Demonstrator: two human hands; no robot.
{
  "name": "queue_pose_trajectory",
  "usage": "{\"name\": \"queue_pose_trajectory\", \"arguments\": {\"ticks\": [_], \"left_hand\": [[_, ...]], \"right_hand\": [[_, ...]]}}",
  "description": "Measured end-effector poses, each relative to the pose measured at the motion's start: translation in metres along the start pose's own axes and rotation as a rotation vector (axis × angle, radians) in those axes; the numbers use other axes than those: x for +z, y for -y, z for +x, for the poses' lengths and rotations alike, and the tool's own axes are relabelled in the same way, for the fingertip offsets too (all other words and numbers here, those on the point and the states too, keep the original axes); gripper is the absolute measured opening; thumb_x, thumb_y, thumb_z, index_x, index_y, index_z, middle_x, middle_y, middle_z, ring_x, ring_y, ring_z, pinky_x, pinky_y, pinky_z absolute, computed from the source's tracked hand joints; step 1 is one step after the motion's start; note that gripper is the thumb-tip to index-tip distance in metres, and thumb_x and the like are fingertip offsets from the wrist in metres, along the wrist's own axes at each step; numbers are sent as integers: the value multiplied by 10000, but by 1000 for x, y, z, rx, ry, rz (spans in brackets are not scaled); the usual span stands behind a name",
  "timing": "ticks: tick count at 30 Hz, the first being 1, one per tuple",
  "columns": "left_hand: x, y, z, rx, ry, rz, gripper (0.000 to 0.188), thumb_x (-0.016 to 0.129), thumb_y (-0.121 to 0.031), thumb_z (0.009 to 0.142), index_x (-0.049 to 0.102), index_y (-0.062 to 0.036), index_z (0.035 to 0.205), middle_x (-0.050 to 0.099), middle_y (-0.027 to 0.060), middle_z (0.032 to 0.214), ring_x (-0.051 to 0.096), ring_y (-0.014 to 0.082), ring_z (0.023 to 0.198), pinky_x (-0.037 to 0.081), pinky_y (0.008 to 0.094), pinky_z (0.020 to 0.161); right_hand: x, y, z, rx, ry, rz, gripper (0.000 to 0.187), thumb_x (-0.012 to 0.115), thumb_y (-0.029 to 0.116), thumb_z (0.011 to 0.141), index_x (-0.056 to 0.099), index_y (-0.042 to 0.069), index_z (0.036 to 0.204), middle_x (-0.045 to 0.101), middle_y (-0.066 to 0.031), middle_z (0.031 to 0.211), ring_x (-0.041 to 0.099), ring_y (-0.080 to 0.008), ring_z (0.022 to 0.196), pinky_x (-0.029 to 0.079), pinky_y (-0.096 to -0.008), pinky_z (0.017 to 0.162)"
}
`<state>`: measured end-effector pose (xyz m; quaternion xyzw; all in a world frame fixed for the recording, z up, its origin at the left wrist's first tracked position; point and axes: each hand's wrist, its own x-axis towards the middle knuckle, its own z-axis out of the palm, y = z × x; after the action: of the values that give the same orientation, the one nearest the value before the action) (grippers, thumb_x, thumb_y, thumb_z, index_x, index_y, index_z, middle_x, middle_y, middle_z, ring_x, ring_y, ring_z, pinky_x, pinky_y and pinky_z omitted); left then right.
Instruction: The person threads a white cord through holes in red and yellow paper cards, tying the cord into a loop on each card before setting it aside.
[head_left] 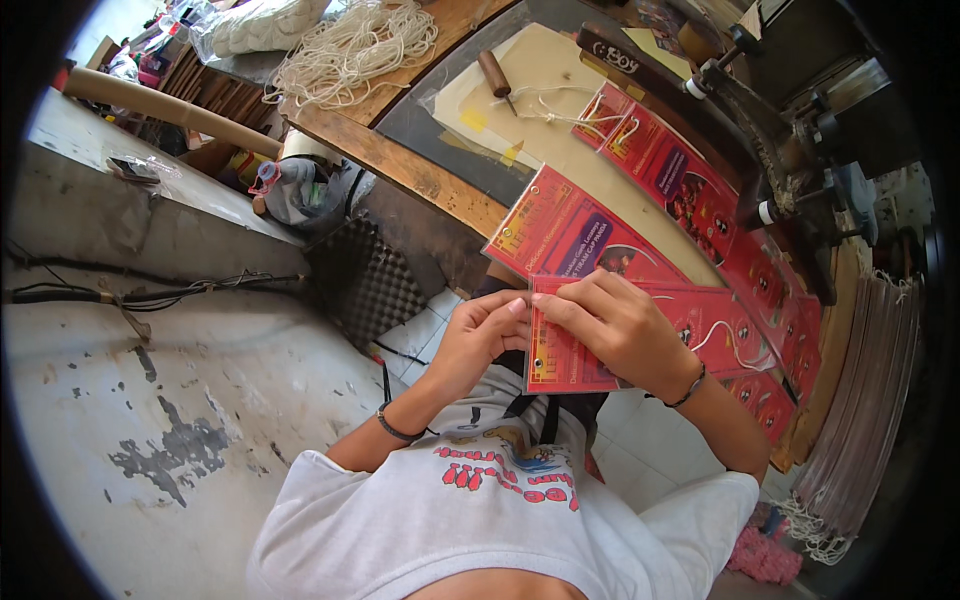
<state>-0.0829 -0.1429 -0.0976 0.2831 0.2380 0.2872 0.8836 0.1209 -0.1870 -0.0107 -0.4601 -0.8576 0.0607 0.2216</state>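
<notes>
Over my lap is a red laminated menu card (565, 365) with yellow corner patterns and small metal eyelets. My left hand (480, 340) pinches its left edge near the upper corner, thumb and fingers together. My right hand (625, 325) lies across the card, thumb and fingertips closed at the same edge; what lies between the fingertips is too small to make out. A white cord loop (725, 342) rests near the card's right part. Just beyond, a second red menu card (570, 230) lies at the table edge, partly covered by the held one.
More red cards (680, 175) lie along the table, some with white cords. A wooden-handled awl (493, 75) rests on a cream sheet (545, 60). White cord (350, 50) is heaped at the back left. A dark metal machine (800, 150) stands right, beside stacked laminated cards (860, 370).
</notes>
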Motion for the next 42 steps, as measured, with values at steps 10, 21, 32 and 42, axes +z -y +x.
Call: {"name": "queue_pose_trajectory", "arguments": {"ticks": [10,21,32,42], "left_hand": [[-2,-5,1,-37,17,-7,298,533,-137,1022,609,63,1230,701,116,1069,697,142,877,582,289,798],[-1,-5,1,-8,48,70,315,498,-115,1028,577,73,1268,696,129,1099,709,167,919,592,319,835],[0,-6,-2,-20,39,184,346,566,-108,1008,567,69,1305,681,129,1173,695,164,993,598,305,867],[7,-5,-7,63,66,252,344,542,-88,1015,522,39,1334,684,131,1158,689,153,999,598,284,840]], "right_hand": [[-4,-1,2,-36,42,-12,280,632,101,803,665,52,1077,608,-60,994,605,-242,956,514,-367,816],[-1,-2,1,6,8,5,258,645,57,785,644,35,1042,616,-81,1027,619,-262,938,544,-367,810],[0,-7,2,-19,2,110,294,659,68,775,641,32,1067,613,-77,1013,619,-255,952,543,-371,836],[-3,-5,-2,0,15,111,269,674,90,807,640,30,1067,614,-93,1016,605,-273,968,528,-372,833]]}}
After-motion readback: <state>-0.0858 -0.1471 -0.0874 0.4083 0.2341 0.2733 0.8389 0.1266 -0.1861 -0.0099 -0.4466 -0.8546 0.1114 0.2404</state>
